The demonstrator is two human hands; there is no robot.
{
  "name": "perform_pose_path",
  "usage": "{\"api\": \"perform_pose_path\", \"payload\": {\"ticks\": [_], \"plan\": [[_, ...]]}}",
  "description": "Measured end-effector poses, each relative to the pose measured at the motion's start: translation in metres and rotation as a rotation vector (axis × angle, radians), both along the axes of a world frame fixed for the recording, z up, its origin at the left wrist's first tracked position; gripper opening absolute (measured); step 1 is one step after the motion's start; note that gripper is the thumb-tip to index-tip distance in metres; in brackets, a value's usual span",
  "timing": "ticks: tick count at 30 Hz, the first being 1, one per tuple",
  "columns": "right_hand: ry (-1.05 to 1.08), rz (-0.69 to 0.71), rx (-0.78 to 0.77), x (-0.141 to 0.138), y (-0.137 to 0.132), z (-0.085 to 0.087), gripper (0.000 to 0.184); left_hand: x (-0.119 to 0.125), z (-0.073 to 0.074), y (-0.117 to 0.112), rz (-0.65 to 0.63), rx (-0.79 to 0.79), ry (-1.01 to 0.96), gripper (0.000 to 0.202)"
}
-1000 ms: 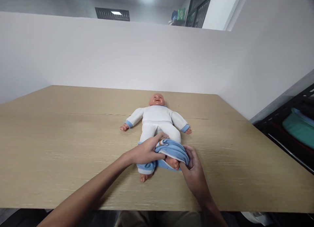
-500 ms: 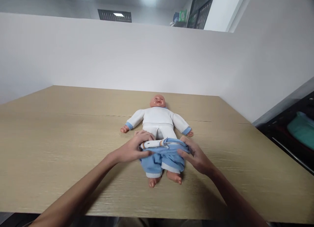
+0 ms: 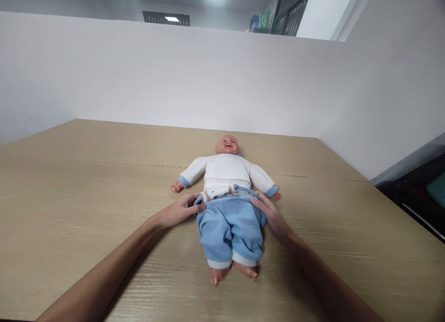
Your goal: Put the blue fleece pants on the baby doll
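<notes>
On light wood-grain table [image 3: 86,183]: plastic baby doll in white long-sleeved top [image 3: 227,173], supine, head toward white partition wall [image 3: 174,76], bare feet toward the near edge. Light blue fleece trousers with white cuffs [image 3: 230,227] now drawn fully up to doll's waist, both legs covered to the ankles; half a second earlier, bunched around the lower legs. Left hand [image 3: 181,209] closed on waistband at doll's right hip, fingers curled around the fabric edge. Right hand [image 3: 269,213] pinching waistband at the opposite hip, thumb on top. Both hands shifted farther from the near edge, alongside the hips. Black rack [image 3: 417,192] at far right, well apart.
</notes>
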State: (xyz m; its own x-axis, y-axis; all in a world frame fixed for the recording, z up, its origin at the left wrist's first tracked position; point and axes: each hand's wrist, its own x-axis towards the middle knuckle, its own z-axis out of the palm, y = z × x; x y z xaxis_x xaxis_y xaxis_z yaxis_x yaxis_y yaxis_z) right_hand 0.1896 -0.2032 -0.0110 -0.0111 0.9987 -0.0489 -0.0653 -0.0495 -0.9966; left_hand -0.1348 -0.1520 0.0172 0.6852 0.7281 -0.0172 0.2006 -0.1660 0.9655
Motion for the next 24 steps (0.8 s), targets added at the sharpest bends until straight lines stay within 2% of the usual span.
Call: {"api": "perform_pose_path", "payload": {"ticks": [3, 4, 7, 9, 11, 14, 17, 21, 24], "plan": [[-0.142, 0.077, 0.098, -0.001, -0.009, 0.018, 0.033, 0.001, -0.005, -0.001, 0.038, -0.251, -0.177, 0.046], [-0.205, 0.120, 0.145, -0.002, -0.011, 0.026, 0.032, 0.002, -0.004, -0.001, 0.060, -0.291, -0.206, 0.045], [-0.329, 0.173, 0.257, -0.002, -0.009, 0.047, 0.031, 0.005, 0.009, 0.004, 0.127, -0.213, -0.210, 0.039], [-0.318, 0.153, 0.286, -0.002, 0.002, 0.057, 0.030, 0.009, 0.022, 0.013, 0.177, -0.100, -0.229, 0.037], [-0.257, 0.108, 0.294, -0.002, 0.021, 0.059, 0.030, 0.015, 0.032, 0.025, 0.212, -0.025, -0.261, 0.035], [-0.210, 0.027, 0.298, -0.002, 0.051, 0.046, 0.034, 0.025, 0.036, 0.042, 0.242, 0.050, -0.246, 0.035], [-0.336, -0.055, 0.309, -0.002, 0.063, 0.021, 0.039, 0.026, 0.023, 0.048, 0.290, 0.101, -0.171, 0.038], [-0.382, -0.059, 0.270, 0.001, 0.049, -0.005, 0.044, 0.008, 0.000, 0.041, 0.337, 0.093, -0.066, 0.040], [-0.229, 0.010, 0.182, 0.001, 0.036, -0.009, 0.044, -0.004, -0.013, 0.035, 0.307, -0.004, -0.059, 0.038]]}}
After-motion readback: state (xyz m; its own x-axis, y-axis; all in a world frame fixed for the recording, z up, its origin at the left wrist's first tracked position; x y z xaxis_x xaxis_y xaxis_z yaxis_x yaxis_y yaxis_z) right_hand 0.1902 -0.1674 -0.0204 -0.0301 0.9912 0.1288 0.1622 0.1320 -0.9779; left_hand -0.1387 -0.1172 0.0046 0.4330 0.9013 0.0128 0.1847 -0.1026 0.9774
